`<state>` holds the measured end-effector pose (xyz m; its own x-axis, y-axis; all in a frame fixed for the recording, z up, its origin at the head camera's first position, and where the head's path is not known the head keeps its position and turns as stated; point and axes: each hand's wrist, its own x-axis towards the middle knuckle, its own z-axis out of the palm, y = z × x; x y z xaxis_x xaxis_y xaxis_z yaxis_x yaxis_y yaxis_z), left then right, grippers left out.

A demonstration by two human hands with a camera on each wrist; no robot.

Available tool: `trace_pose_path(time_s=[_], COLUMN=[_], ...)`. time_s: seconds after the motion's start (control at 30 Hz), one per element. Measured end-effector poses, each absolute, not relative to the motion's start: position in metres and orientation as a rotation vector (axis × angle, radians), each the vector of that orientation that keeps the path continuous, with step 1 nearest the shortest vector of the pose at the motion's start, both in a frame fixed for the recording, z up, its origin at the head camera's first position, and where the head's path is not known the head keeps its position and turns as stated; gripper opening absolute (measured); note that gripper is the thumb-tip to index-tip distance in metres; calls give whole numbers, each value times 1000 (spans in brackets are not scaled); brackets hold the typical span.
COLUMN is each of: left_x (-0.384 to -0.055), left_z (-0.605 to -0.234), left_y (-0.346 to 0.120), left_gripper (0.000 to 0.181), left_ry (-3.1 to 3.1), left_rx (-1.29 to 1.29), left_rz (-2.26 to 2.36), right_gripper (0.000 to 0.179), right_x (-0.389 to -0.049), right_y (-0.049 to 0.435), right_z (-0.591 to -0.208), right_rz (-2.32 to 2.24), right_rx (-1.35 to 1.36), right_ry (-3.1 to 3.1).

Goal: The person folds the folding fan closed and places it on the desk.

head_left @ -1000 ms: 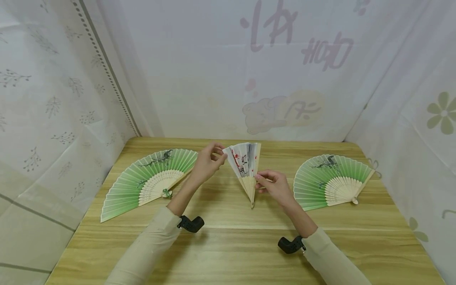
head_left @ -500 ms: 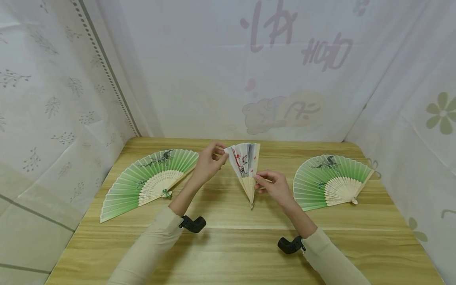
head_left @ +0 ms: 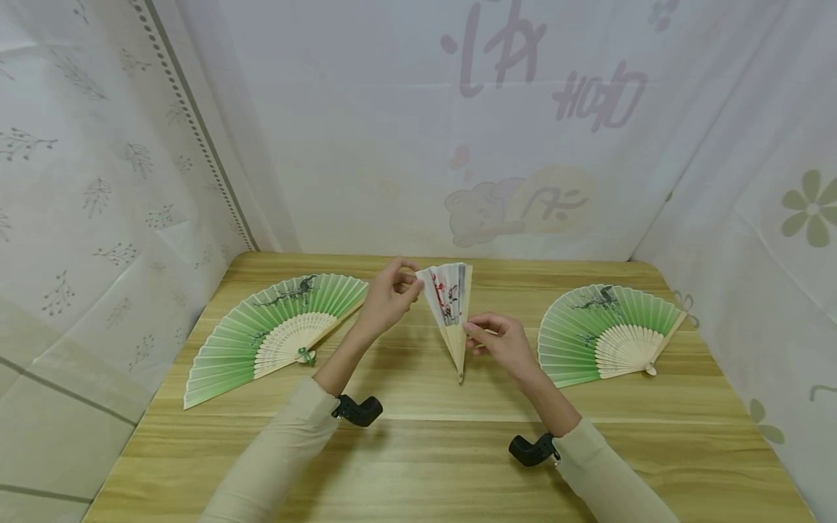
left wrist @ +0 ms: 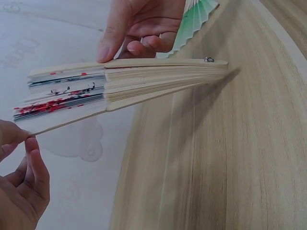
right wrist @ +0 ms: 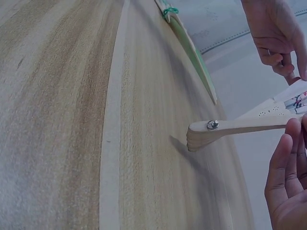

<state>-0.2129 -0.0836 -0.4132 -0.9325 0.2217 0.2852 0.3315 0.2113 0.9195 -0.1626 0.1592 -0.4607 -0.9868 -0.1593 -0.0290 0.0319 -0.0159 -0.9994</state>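
A white folding fan (head_left: 447,294) with red blossoms and pale wooden ribs is held partly spread above the middle of the table. My left hand (head_left: 387,294) pinches its upper left corner between thumb and finger. With thumb and fingertips, my right hand (head_left: 502,340) grips the right outer rib near the lower edge of the leaf. The pivot end points down toward me. Seen from the left wrist, the folding fan (left wrist: 110,86) shows its pleats bunched between two outer ribs. In the right wrist view, a metal rivet (right wrist: 213,124) joins the ribs at the pivot.
A spread green fan (head_left: 235,349) with a green tassel lies on the wooden table (head_left: 431,465) at left, partly behind my left hand. Another spread green fan (head_left: 575,334) lies at right, close to my right forearm. A white patterned curtain (head_left: 366,145) surrounds the table's back and sides.
My left hand has moved slightly right with the fan's left corner, so the white fan is a little narrower. The right hand and the fan's pivot have shifted slightly left.
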Motion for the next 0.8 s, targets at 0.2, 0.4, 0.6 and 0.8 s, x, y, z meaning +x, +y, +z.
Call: trace_pose_path(time_s=[0.2, 0.4, 0.6, 0.8], left_x=[-210, -210, -210, -210], left_z=[-410, -409, -409, -410], left_y=[-81, -81, -81, -82], left_gripper=[18, 18, 18, 22], left_ry=[-2369, -2369, -2349, -2329], left_rx=[-567, -570, -561, -544], left_rz=[-1849, -1868, -1900, -1921], right_gripper=[19, 22, 28, 28], right_x=[-163, -163, -163, -162], right_y=[159, 158, 158, 157], right_z=[-461, -464, -465, -464], right_rz=[-2143, -2115, -2023, -1964], right_rx=[-165, -111, -131, -252], right_ry=[2105, 2107, 2133, 2151])
